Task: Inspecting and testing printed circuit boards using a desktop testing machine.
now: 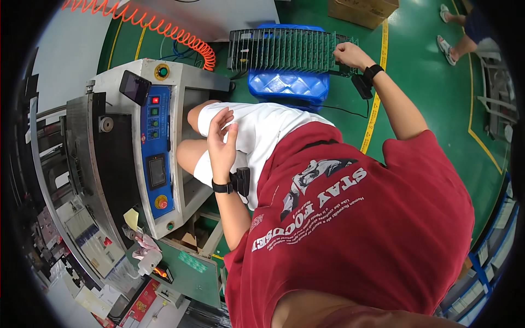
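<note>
My right hand (351, 57) reaches out to the far right end of a black rack (236, 53). Its fingers are pinched at the edge of a thin green circuit board (332, 53), partly hidden by the hand. Many similar boards stand upright in a row along the rack. The rack rests on a blue plastic stool or crate (289, 87). My left hand (221, 142) hovers above my lap, holding nothing, its fingers apart and loosely bent. Each wrist has a black strap with a small black box.
At the left stands a machine with a blue control panel (157, 128), lit red button and red stop knob. A phone-like black device (135, 87) is mounted there. An orange coiled hose (186, 38) hangs above. Behind are a cardboard box (361, 11) and another person's feet (447, 50).
</note>
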Motion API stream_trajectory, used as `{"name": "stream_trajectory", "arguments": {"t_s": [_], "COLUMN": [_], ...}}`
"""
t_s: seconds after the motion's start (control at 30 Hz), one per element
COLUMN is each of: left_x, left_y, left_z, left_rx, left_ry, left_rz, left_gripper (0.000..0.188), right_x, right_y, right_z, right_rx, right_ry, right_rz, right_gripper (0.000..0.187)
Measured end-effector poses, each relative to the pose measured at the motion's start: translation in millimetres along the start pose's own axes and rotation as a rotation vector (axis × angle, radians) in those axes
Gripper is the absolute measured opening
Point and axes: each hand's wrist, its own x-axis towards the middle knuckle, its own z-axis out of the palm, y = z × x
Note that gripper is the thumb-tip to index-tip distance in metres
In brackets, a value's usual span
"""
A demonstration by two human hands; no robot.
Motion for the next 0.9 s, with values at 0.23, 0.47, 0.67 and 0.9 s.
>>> {"name": "stream_trajectory", "arguments": {"t_s": [0.23, 0.47, 0.67, 0.9], "left_x": [-1.0, -4.6, -13.9, -37.3], "left_y": [-4.2, -9.3, -10.1, -37.2], "left_z": [2.7, 1.9, -0.1, -13.2], "left_rx": [0.016, 0.028, -0.007, -0.047], "left_ry": [-0.013, 0.007, 0.053, 0.203], "left_rz": [-0.009, -0.033, -0.071, -0.128], "left_gripper": [0.039, 0.039, 0.038, 0.036], "right_x": [3.8, -2.1, -13.3, -24.5], "right_y": [-6.9, -12.0, -22.0, -126.6], "right_z": [-0.2, 3.8, -37.8, 23.7], "right_rx": [-0.074, -0.128, -0.035, 0.248], "right_ry": [-0.034, -0.064, 0.008, -0.314], "right_rz": [-0.018, -0.037, -0.034, -0.352], "right_gripper": [0.025, 0.027, 0.041, 0.024]}}
